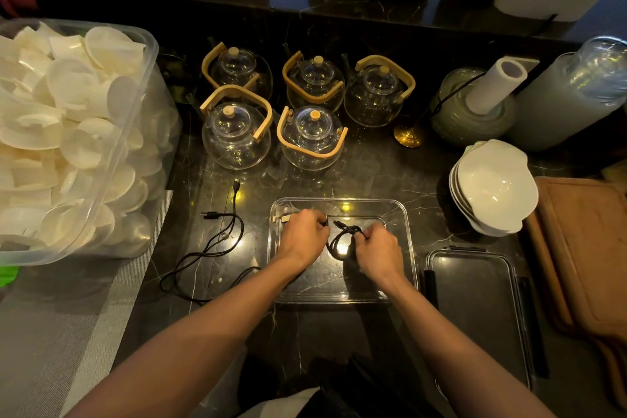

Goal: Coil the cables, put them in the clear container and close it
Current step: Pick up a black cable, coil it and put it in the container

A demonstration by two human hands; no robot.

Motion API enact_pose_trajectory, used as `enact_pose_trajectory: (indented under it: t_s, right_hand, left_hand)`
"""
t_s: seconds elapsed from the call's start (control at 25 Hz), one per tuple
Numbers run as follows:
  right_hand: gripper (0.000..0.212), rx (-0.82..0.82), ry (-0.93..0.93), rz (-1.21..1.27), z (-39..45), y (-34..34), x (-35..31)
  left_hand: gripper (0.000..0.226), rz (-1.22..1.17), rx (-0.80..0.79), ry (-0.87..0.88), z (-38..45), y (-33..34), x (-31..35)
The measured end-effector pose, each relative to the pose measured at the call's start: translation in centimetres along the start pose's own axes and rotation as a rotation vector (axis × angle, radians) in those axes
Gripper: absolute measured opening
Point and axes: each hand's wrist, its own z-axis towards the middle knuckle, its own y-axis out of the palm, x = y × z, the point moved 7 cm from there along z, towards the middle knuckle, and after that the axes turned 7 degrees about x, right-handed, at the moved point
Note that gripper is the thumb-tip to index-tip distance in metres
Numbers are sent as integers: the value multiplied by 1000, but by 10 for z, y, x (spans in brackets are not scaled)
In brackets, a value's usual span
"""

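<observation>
A clear rectangular container (409, 234) sits open on the dark marble counter in front of me. Both hands are over it. My left hand (303, 237) pinches one end of a short black cable (342, 238) that forms a small coil above the container floor. The other side of that coil is gripped by my right hand (377, 248). A second, longer black cable (217, 241) lies loose and uncoiled on the counter left of the container. The container's clear lid (475, 302) with black latches lies flat to the right.
Several glass teapots (310, 137) with wooden handles stand behind the container. A big plastic bin of white dishes (74, 132) fills the left. Stacked white bowls (493, 187) and wooden boards (587, 258) are at the right, a paper roll (495, 83) behind them.
</observation>
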Motion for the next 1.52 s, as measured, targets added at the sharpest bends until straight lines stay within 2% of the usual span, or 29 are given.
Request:
enact_pose_trajectory:
  t_s: [0.16, 0.28, 0.4, 0.56, 0.68, 0.88, 1.08, 1.24, 1.52]
  right_hand:
    - [9, -35, 236, 273, 5, 3, 13]
    - [4, -83, 288, 289, 6, 5, 17]
    - [5, -84, 201, 190, 3, 6, 12]
    - [11, 0, -59, 35, 5, -5, -11]
    - [9, -9, -145, 1, 10, -9, -24]
    - [15, -48, -172, 25, 12, -7, -30]
    - [22, 41, -192, 0, 5, -16, -29]
    - [6, 40, -158, -60, 0, -18, -22]
    - [9, -13, -205, -104, -8, -15, -25]
  left_hand:
    - [27, -31, -67, 22, -1, 7, 6]
    - [44, -18, -125, 36, -4, 14, 8]
    - [44, 41, -139, 81, -7, 17, 11]
    - [24, 42, -111, 50, -9, 11, 6]
    - [11, 15, -124, 12, -6, 8, 2]
    - [11, -8, -111, -10, -4, 3, -3]
    - [14, -25, -120, -9, -1, 3, -8]
    - [11, -21, -134, 4, -1, 6, -6]
    - [12, -73, -109, 64, -3, -15, 10]
